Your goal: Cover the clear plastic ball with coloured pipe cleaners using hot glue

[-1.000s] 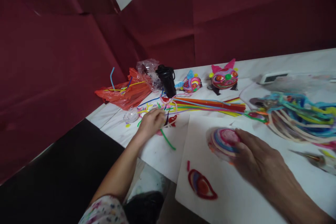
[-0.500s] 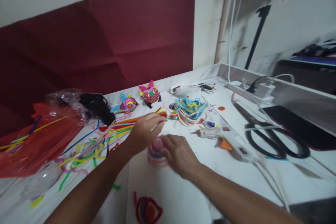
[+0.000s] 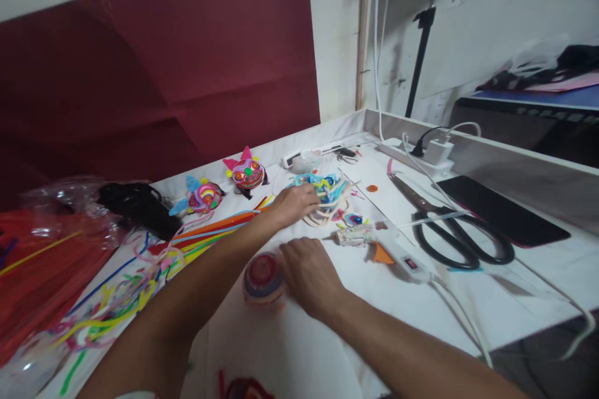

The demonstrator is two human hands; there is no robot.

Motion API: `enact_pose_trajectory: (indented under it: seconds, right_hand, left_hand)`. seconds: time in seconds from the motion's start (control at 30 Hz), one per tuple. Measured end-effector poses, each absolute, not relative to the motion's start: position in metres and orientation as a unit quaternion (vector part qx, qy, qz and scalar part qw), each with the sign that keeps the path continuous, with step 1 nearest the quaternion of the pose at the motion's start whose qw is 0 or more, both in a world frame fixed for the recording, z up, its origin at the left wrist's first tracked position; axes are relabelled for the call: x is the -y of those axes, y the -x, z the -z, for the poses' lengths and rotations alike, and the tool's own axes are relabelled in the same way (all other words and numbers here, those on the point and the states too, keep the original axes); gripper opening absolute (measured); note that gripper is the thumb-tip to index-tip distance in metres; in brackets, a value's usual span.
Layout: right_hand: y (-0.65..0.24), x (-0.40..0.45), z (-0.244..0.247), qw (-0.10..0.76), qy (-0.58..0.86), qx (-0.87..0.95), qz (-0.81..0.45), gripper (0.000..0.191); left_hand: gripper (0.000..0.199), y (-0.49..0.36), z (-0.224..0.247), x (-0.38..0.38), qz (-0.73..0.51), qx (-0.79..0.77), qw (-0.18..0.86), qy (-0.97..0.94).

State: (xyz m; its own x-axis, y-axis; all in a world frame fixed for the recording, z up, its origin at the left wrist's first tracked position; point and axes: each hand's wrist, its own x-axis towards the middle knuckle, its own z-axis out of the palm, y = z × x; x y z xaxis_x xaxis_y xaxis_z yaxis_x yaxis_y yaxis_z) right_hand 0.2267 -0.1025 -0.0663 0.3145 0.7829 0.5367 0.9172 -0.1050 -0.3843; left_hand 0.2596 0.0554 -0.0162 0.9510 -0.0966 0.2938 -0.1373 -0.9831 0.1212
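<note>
Lettering (image 3: 556, 115) at right is blurred; left hand (image 3: 298, 203) over coiled strips (image 3: 330, 198), right hand (image 3: 314, 275) beside striped disc (image 3: 262, 277), grips unclear.

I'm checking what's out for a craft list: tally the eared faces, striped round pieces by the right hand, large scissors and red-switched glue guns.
Eared faces: 2
Striped round piece by the right hand: 1
Large scissors: 1
Red-switched glue gun: 1
Total: 5
</note>
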Motion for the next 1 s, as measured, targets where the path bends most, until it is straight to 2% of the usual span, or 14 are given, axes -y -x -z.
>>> enact_pose_trajectory:
  seconds: [0.1, 0.2, 0.33, 0.53, 0.63, 0.83, 1.0]
  right_hand:
    - [-0.243, 0.101, 0.065, 0.384, 0.743, 0.532, 0.136, 0.022]
    - [-0.263, 0.099, 0.066, 0.427, 0.733, 0.505, 0.162, 0.04]
    - [-0.286, 0.093, 0.068, 0.473, 0.721, 0.455, 0.222, 0.05]
    - [-0.307, 0.087, 0.067, 0.443, 0.741, 0.458, 0.211, 0.02]
    - [-0.314, 0.089, 0.072, 0.417, 0.772, 0.429, 0.213, 0.01]
    - [-0.311, 0.09, 0.077, 0.303, 0.831, 0.427, 0.187, 0.017]
    - [-0.3, 0.089, 0.073, 0.211, 0.858, 0.435, 0.176, 0.02]
  left_hand:
    - [0.02, -0.255, 0.005, -0.065, -0.161, 0.068, 0.095, -0.98]
    - [0.018, -0.252, -0.001, -0.07, -0.178, 0.072, 0.119, -0.974]
    - [0.016, -0.251, -0.001, -0.069, -0.157, 0.115, 0.119, -0.974]
    - [0.012, -0.246, -0.01, -0.06, -0.178, 0.097, 0.148, -0.968]
    - [0.01, -0.241, -0.02, -0.057, -0.23, 0.045, 0.218, -0.947]
    - [0.01, -0.235, -0.047, -0.056, -0.309, -0.046, 0.487, -0.816]
    - [0.015, -0.226, -0.082, -0.06, -0.422, -0.085, 0.58, -0.691]
